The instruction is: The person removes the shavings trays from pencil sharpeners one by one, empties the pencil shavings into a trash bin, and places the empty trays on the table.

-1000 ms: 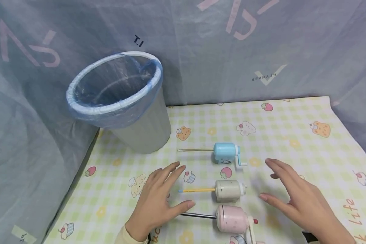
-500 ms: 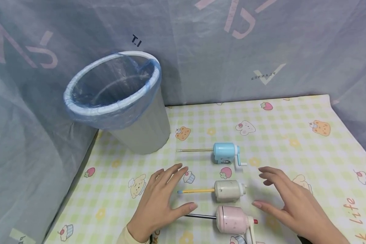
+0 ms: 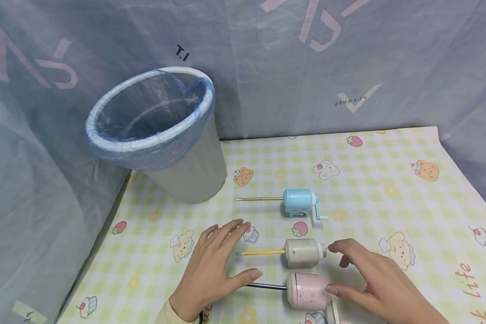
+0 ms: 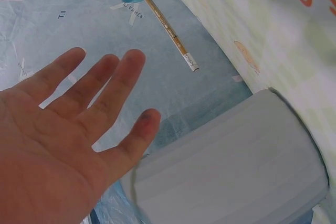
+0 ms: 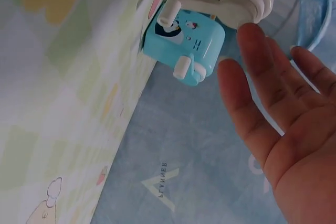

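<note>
Three crank pencil sharpeners stand in a column: blue (image 3: 298,202) farthest, cream (image 3: 301,253) in the middle, pink (image 3: 308,291) nearest. Each has a pencil sticking out leftward: a gold pencil (image 3: 259,199), a yellow pencil (image 3: 261,253) and a black pencil (image 3: 267,286). My left hand (image 3: 214,270) hovers left of the cream and pink sharpeners, fingers spread, holding nothing; its thumb covers the black pencil's end. My right hand (image 3: 376,279) is at their crank side, index finger beside the cream sharpener and thumb overlapping the pink one's right end. Whether either touches cannot be told.
A grey bin (image 3: 194,166) lined with a blue bag stands at the back left. A checked cloth (image 3: 389,211) with cartoon prints covers the table. Grey-blue fabric (image 3: 291,67) hangs behind and at the sides.
My right hand has come left and nearer to me, from free space on the right to the cream and pink sharpeners. The left hand has shifted only slightly. The sharpeners have stayed put.
</note>
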### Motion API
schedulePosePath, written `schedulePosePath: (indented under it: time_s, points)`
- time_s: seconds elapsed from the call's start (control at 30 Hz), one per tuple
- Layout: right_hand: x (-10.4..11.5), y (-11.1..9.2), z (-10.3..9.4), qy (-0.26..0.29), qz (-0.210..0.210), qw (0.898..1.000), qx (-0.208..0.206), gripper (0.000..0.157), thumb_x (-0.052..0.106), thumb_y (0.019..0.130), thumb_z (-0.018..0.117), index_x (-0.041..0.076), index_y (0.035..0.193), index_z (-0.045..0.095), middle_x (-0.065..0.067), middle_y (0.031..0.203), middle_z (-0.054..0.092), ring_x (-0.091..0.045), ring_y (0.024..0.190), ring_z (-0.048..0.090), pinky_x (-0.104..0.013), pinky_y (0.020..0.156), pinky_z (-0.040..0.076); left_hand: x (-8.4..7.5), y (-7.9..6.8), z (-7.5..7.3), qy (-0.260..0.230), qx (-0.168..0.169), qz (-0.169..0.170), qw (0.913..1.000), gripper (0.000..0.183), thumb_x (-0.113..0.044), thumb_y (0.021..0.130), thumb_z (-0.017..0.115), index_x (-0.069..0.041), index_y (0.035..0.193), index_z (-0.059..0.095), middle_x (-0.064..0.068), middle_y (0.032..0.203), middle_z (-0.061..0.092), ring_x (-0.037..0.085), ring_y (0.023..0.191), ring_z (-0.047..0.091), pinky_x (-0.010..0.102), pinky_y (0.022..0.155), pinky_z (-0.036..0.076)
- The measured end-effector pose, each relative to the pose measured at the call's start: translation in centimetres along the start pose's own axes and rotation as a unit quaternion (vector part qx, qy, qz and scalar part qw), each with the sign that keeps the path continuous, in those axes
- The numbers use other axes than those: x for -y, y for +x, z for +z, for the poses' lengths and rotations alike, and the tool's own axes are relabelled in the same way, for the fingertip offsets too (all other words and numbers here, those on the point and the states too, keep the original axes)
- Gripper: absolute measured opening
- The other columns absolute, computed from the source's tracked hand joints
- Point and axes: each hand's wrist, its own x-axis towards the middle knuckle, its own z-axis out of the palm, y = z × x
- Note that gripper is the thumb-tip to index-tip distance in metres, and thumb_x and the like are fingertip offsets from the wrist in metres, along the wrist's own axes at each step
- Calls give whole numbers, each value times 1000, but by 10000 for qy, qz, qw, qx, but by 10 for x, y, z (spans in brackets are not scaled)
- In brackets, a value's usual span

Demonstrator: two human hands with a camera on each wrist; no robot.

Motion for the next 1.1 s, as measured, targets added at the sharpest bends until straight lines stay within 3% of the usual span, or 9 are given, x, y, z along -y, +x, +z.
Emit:
schedulePosePath:
  time_s: [0.13, 0.3, 0.47, 0.77, 1.1]
  points:
    - [2, -1, 3, 247, -3, 9995, 181, 62, 40, 77, 83, 28, 130, 52, 21, 103, 58, 2, 75, 55, -17, 51, 39, 1, 0, 0, -22, -65, 65, 10000, 78, -65, 82, 64, -29, 147, 41, -10, 145, 42, 10, 131, 41, 46, 108, 28]
    - [7, -3, 4, 469, 375, 9964, 599, 59, 46, 80, 78, 31, 131, 50, 18, 98, 59, 2, 73, 54, -18, 51, 40, 1, -1, 1, -63, -141, 134, 9998, 77, -63, 81, 66, -27, 146, 43, -8, 144, 44, 11, 131, 40, 46, 108, 28]
    - [12, -3, 3, 465, 548, 9947, 735, 56, 51, 80, 75, 35, 127, 50, 19, 104, 59, 2, 77, 55, -21, 53, 43, 1, -2, 1, -85, -101, 75, 9999, 76, -63, 81, 66, -29, 146, 43, -9, 144, 44, 10, 131, 41, 47, 107, 29]
    - [14, -4, 6, 508, 427, 9946, 799, 52, 53, 80, 74, 40, 125, 50, 18, 106, 61, 4, 79, 56, -23, 59, 48, 0, -3, 2, -95, -91, 33, 9999, 76, -67, 84, 59, -29, 147, 41, -9, 144, 44, 10, 130, 42, 47, 107, 29]
    - [14, -3, 15, 671, 150, 9926, 996, 55, 51, 82, 73, 39, 130, 48, 23, 108, 59, 5, 74, 55, -21, 60, 48, -1, -3, 4, -156, -5, 26, 9999, 77, -68, 84, 59, -31, 148, 38, -10, 145, 43, 10, 132, 40, 48, 107, 29]
